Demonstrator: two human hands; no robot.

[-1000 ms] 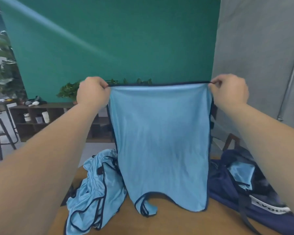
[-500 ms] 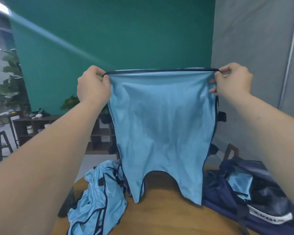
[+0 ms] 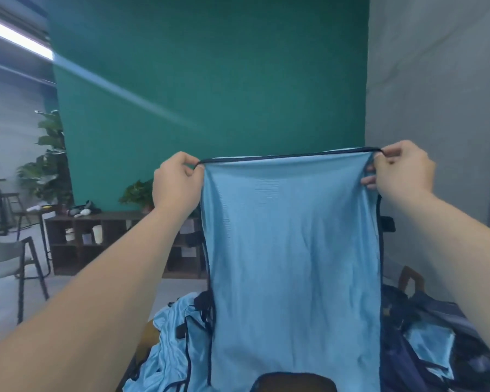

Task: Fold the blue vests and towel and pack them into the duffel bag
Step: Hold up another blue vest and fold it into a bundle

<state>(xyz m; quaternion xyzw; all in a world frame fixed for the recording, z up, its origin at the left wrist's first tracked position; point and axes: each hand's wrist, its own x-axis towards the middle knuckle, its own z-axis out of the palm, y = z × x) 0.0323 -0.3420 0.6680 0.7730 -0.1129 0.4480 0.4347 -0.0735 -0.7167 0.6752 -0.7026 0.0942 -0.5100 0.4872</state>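
Spreading step: pinching blue vest (image 3: 292, 250) by top hem between left hand (image 3: 178, 188) and right hand (image 3: 399, 171), mid-frame; likely next, lowering flat onto tabletop (image 3: 148, 338).

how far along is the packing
Done: one blue piece lies in the open bag. In hand: the left hand and right hand pinch the top corners of a vest, held up spread and unfolded. Left: fold and pack it, then the crumpled heap on the table. No towel is recognisable.
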